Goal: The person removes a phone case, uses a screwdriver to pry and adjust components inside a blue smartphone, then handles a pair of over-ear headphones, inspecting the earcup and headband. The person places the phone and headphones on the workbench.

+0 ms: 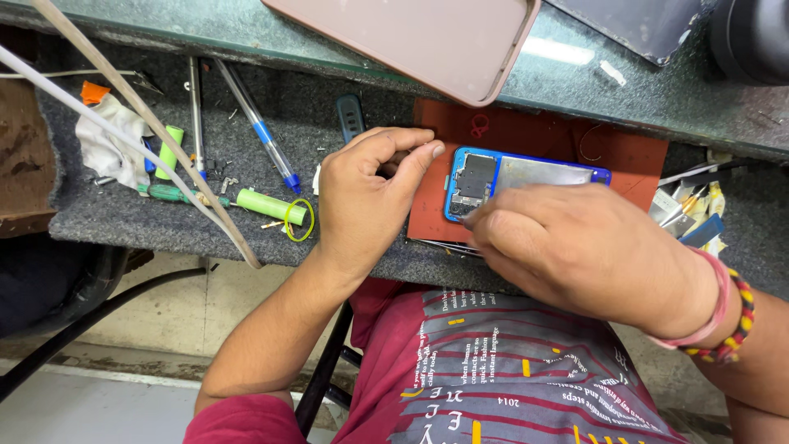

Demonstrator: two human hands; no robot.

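An opened blue phone (526,174) with its circuit board and metal plate exposed lies on a red mat (542,136) on the grey bench. My right hand (575,247) rests over the phone's near edge, fingers pinched together at the lower left corner by the board; whether they hold a small tool is hidden. My left hand (366,193) sits just left of the mat, fingers curled with the thumb pressed against the forefinger at the mat's edge. Nothing is visible in it.
A pink phone back cover (411,41) lies on the raised glass shelf (641,82). Left of my hands lie pens (259,131), a green screwdriver (177,194), a green cylinder (271,205), a yellow ring (300,220) and a white cloth (107,144). Small tools (686,210) sit right.
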